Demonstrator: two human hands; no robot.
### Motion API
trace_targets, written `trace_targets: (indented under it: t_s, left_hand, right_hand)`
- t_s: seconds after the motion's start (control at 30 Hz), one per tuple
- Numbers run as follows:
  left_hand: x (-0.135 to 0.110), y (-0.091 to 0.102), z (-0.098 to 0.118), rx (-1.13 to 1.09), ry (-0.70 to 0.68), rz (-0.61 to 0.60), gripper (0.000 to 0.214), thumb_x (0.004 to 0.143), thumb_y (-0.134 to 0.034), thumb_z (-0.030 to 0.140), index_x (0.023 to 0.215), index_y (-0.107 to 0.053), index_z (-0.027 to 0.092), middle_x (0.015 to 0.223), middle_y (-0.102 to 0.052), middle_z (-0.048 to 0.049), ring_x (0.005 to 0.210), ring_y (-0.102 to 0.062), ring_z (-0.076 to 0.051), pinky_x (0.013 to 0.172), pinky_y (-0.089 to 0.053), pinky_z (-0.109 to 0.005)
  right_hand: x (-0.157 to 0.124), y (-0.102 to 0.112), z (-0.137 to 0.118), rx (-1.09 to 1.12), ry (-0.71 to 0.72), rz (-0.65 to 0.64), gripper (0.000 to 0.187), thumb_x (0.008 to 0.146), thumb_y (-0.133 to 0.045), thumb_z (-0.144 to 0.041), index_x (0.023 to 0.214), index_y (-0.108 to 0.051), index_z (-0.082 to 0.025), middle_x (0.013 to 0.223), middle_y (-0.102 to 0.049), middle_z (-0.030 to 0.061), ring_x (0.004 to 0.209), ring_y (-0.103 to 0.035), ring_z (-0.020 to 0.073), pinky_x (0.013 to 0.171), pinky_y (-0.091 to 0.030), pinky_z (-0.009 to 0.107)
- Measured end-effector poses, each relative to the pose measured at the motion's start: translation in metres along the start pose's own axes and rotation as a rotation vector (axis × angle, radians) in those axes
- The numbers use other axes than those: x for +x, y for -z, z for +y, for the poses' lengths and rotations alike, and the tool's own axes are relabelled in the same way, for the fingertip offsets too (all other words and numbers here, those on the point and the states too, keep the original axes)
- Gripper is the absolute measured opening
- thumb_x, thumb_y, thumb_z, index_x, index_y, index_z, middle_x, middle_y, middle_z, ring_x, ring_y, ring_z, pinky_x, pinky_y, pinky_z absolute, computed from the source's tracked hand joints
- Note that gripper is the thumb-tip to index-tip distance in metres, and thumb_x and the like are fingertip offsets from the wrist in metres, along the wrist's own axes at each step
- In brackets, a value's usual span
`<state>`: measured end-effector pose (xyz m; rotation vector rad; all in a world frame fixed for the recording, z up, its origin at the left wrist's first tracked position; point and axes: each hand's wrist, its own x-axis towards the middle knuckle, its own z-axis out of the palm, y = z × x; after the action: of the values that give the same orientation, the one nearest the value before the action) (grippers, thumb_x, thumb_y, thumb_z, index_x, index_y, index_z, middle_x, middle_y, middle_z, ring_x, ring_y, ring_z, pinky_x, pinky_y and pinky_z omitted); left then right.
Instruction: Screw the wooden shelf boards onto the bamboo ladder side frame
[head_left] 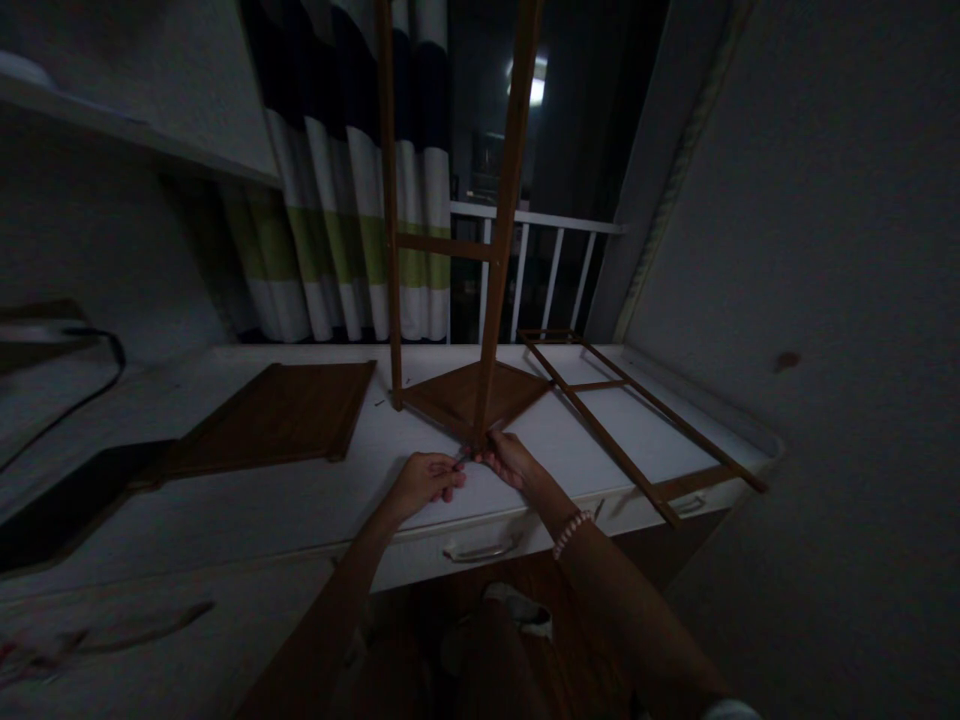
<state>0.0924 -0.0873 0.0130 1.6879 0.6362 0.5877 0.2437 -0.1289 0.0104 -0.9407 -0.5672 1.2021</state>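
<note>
A tall wooden ladder-like frame point(498, 230) stands upright on a brown wooden panel point(450, 392) on the white tabletop point(300, 500). My left hand point(426, 480) rests on the table at the near corner of the panel, fingers curled in a pinch on something too small to make out. My right hand point(508, 458) grips the foot of the frame's near post where it meets the panel. A beaded bracelet point(570, 532) is on my right wrist.
A second wooden panel point(277, 412) lies flat to the left. Another ladder-like frame point(630, 412) lies on the table's right end, overhanging its edge. A drawer handle point(480, 550) sits below. Striped curtain point(352, 200), white railing point(540, 270) and dark window behind; wall at right.
</note>
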Motion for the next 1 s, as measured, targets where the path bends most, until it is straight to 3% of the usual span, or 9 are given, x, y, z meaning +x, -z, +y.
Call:
trace_targets:
  t_s: [0.33, 0.5, 0.63, 0.73, 0.87, 1.0]
  left_hand:
    - [-0.001, -0.002, -0.005, 0.061, -0.071, 0.031, 0.023, 0.057, -0.060, 0.026, 0.073, -0.056, 0.010, 0.043, -0.053, 0.0031, 0.036, -0.044, -0.007, 0.036, -0.029, -0.018]
    - [-0.001, -0.001, -0.005, 0.232, -0.112, 0.078, 0.025, 0.067, -0.047, 0.031, 0.066, -0.061, 0.010, 0.036, -0.047, 0.0036, 0.031, -0.034, -0.006, 0.036, -0.026, -0.019]
    - [-0.003, 0.001, -0.005, 0.398, -0.235, 0.120, 0.027, 0.070, -0.045, 0.031, 0.063, -0.064, 0.013, 0.038, -0.049, 0.0025, 0.038, -0.040, -0.007, 0.043, -0.031, -0.019]
    - [-0.005, 0.003, -0.002, 0.492, -0.264, 0.114, 0.029, 0.071, -0.044, 0.033, 0.074, -0.067, 0.015, 0.040, -0.053, 0.0019, 0.040, -0.044, -0.009, 0.046, -0.033, -0.020]
    - [-0.010, 0.002, 0.003, 0.612, -0.278, 0.108, 0.031, 0.074, -0.043, 0.035, 0.088, -0.065, 0.019, 0.062, -0.066, -0.0038, 0.053, -0.055, -0.015, 0.051, -0.035, -0.022]
    - [-0.012, 0.001, 0.006, 0.723, -0.269, 0.071, 0.031, 0.078, -0.037, 0.030, 0.093, -0.063, 0.022, 0.087, -0.066, -0.0083, 0.073, -0.061, -0.020, 0.062, -0.038, -0.025]
  right_hand:
    - [0.002, 0.002, 0.000, -0.014, 0.008, -0.025, 0.017, 0.078, -0.037, -0.013, 0.067, -0.049, -0.010, 0.045, -0.050, -0.0005, 0.040, -0.047, 0.0072, 0.042, -0.042, 0.016]
    - [-0.001, 0.002, 0.000, -0.020, 0.001, -0.034, 0.017, 0.076, -0.038, -0.013, 0.062, -0.048, -0.011, 0.042, -0.046, -0.0025, 0.038, -0.045, 0.0063, 0.045, -0.042, 0.017]
    - [-0.002, 0.002, 0.000, -0.033, 0.003, -0.043, 0.020, 0.076, -0.037, -0.014, 0.060, -0.048, -0.011, 0.041, -0.045, -0.0031, 0.038, -0.044, 0.0057, 0.043, -0.041, 0.015]
    - [-0.003, 0.001, -0.002, -0.045, 0.006, -0.038, 0.022, 0.077, -0.037, -0.016, 0.059, -0.048, -0.012, 0.041, -0.046, -0.0021, 0.039, -0.046, 0.0062, 0.042, -0.040, 0.015]
    - [-0.004, 0.000, -0.003, -0.051, 0.002, -0.010, 0.021, 0.076, -0.040, -0.018, 0.057, -0.047, -0.012, 0.044, -0.050, -0.0004, 0.037, -0.045, 0.0052, 0.040, -0.039, 0.014]
    - [-0.002, 0.001, -0.001, -0.043, 0.009, -0.033, 0.019, 0.076, -0.041, -0.017, 0.060, -0.049, -0.012, 0.045, -0.051, -0.0002, 0.038, -0.046, 0.0055, 0.040, -0.040, 0.014]
